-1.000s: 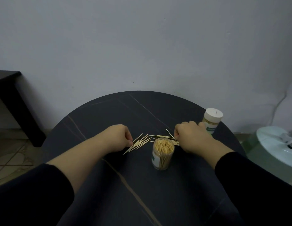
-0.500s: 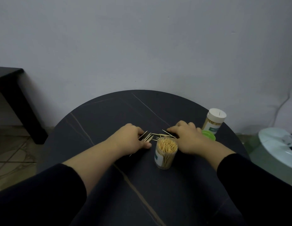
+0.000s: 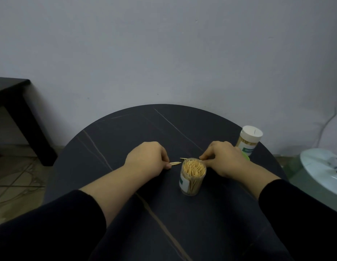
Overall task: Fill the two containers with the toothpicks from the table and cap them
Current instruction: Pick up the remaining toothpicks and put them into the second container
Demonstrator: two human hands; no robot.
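Note:
An uncapped clear container (image 3: 192, 178) packed with upright toothpicks stands on the round dark table (image 3: 126, 132). A second container (image 3: 249, 141) with a white cap stands at the table's right edge. My left hand (image 3: 148, 160) lies left of the open container and pinches a small bundle of toothpicks (image 3: 174, 163) whose tips stick out to the right. My right hand (image 3: 223, 157) rests behind and right of the container, fingers curled down on the loose toothpicks (image 3: 183, 158) there. A green lid (image 3: 245, 156) peeks out behind that hand.
A dark side table (image 3: 15, 102) stands at the left by the wall. A white round appliance (image 3: 322, 170) sits on the floor to the right. The wall rises just behind the table.
Both hands have drawn together around the scattered toothpicks. The spread pile between them has shrunk to a few visible tips, gathered under the fingers. The open container has not moved.

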